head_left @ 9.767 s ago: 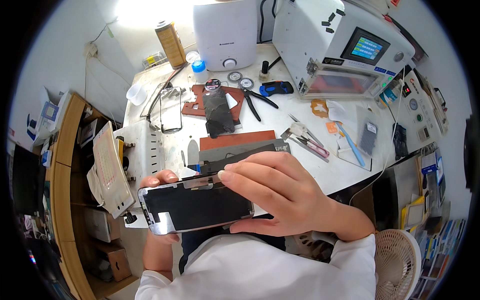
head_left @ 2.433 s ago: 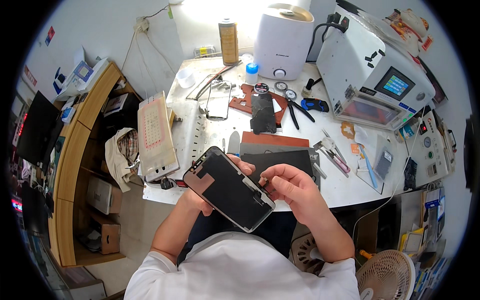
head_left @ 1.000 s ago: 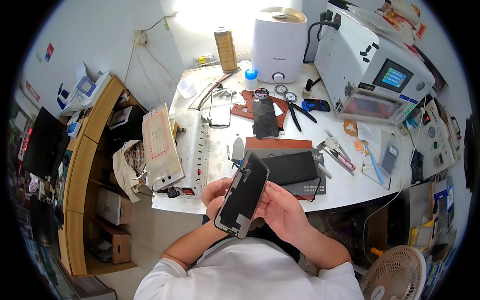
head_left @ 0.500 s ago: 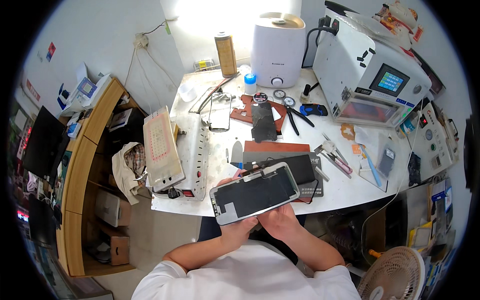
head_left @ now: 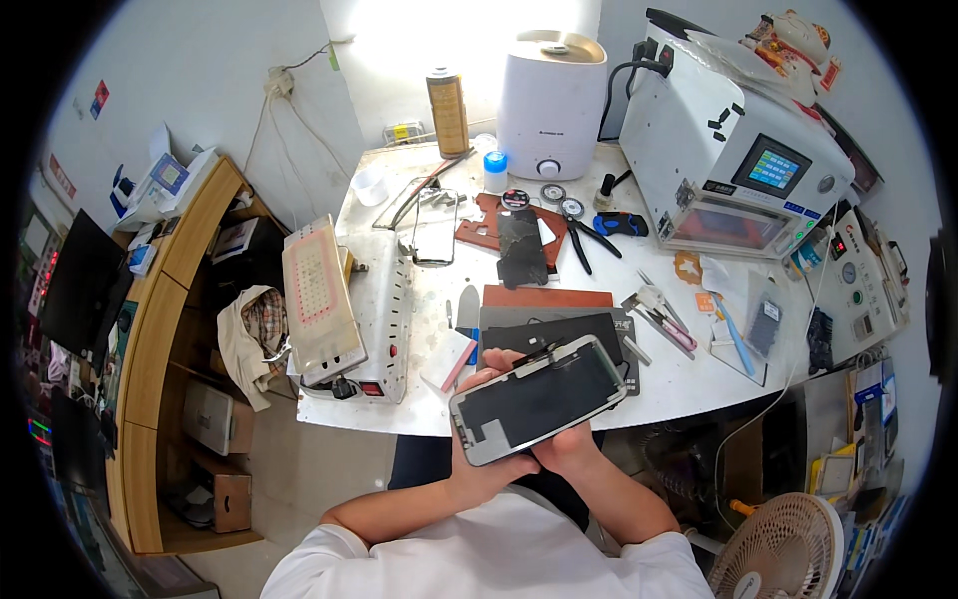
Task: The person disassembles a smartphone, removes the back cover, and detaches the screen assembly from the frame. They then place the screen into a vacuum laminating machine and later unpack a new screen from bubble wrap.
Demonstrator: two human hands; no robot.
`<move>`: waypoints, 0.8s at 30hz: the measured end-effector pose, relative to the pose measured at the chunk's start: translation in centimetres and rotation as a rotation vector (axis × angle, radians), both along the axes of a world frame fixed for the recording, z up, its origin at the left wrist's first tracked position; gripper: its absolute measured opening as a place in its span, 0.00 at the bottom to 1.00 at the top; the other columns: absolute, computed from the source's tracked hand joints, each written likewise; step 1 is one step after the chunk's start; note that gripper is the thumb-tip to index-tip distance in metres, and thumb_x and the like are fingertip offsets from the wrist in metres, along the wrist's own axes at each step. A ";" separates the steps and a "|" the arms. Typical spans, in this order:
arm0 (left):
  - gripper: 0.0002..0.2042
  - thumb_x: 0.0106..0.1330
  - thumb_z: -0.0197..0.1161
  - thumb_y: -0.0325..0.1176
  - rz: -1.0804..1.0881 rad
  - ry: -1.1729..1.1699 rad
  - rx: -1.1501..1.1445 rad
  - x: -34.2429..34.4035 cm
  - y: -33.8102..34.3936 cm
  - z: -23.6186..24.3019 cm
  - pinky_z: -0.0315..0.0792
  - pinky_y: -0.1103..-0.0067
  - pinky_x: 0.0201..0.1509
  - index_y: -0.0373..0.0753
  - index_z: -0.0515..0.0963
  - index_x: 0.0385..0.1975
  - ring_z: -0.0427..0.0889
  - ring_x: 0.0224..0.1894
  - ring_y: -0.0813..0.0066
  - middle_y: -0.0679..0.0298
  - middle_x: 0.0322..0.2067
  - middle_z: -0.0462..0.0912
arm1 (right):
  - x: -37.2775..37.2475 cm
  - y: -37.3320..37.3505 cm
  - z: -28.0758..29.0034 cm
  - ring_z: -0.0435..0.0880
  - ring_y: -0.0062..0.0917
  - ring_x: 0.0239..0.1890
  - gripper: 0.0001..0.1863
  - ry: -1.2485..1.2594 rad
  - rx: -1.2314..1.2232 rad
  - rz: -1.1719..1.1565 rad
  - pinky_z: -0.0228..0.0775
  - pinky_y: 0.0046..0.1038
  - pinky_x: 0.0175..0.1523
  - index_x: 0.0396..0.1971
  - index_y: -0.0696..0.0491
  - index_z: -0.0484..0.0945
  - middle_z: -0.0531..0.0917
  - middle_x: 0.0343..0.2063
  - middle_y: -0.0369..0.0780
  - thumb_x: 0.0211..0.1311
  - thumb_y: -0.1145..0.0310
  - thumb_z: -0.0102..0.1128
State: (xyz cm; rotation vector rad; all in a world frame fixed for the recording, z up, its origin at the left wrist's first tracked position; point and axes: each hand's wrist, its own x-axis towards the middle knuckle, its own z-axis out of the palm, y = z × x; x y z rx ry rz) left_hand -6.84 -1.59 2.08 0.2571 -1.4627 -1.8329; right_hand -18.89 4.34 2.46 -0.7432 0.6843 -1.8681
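Between my two hands, over the front edge of the table, is a phone screen (head_left: 539, 399) with a pale frame. Its dark back faces up, tilted, and a small black flex cable stands at its far edge. My left hand (head_left: 483, 473) is closed round its left end, thumb below and fingers along the far side. My right hand (head_left: 569, 447) grips its near edge from underneath, with most of its fingers hidden. Just beyond lie a dark mat (head_left: 631, 375), a flat black piece (head_left: 579, 333) and a pink stick (head_left: 459, 365).
A white heating plate machine (head_left: 384, 329) stands at the left, a white machine with a small display (head_left: 689, 130) at the back right. Pliers (head_left: 589, 243), a blue-handled tool (head_left: 735, 339), tweezers (head_left: 671, 321) and an empty phone frame (head_left: 435, 230) lie about. A fan (head_left: 783, 549) is at lower right.
Both hands have carried the phone screen to the right and slightly nearer me. The pink stick, mostly covered before, now shows on the table to its left.
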 end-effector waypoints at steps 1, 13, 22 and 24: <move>0.47 0.51 0.81 0.41 0.039 -0.010 -0.114 -0.3 -0.1 0.5 0.63 0.71 0.67 0.36 0.56 0.67 0.65 0.64 0.67 0.59 0.60 0.65 | -0.3 0.3 0.3 0.68 0.32 0.69 0.64 0.015 0.009 -0.020 0.61 0.40 0.73 0.69 0.56 0.58 0.69 0.65 0.45 0.35 0.35 0.78; 0.27 0.77 0.51 0.40 -0.427 0.066 0.177 1.1 -6.8 3.3 0.67 0.66 0.66 0.31 0.58 0.70 0.74 0.62 0.63 0.51 0.60 0.73 | -1.3 2.9 1.0 0.81 0.41 0.54 0.61 -0.373 -0.064 0.490 0.75 0.43 0.58 0.69 0.61 0.55 0.76 0.55 0.55 0.53 0.19 0.39; 0.37 0.71 0.60 0.45 -0.566 -0.059 0.290 1.4 -7.8 3.8 0.67 0.71 0.61 0.32 0.53 0.72 0.73 0.60 0.68 0.56 0.62 0.71 | -1.3 2.4 0.9 0.86 0.41 0.41 0.59 -0.630 0.202 0.496 0.82 0.43 0.43 0.64 0.65 0.62 0.80 0.44 0.56 0.58 0.19 0.30; 0.44 0.67 0.65 0.51 -0.684 -0.030 0.333 1.1 -8.1 3.5 0.68 0.75 0.56 0.35 0.50 0.74 0.72 0.57 0.74 0.60 0.63 0.69 | -1.0 2.1 0.8 0.86 0.41 0.41 0.58 -0.708 0.179 0.533 0.82 0.45 0.41 0.65 0.64 0.61 0.80 0.43 0.54 0.59 0.20 0.31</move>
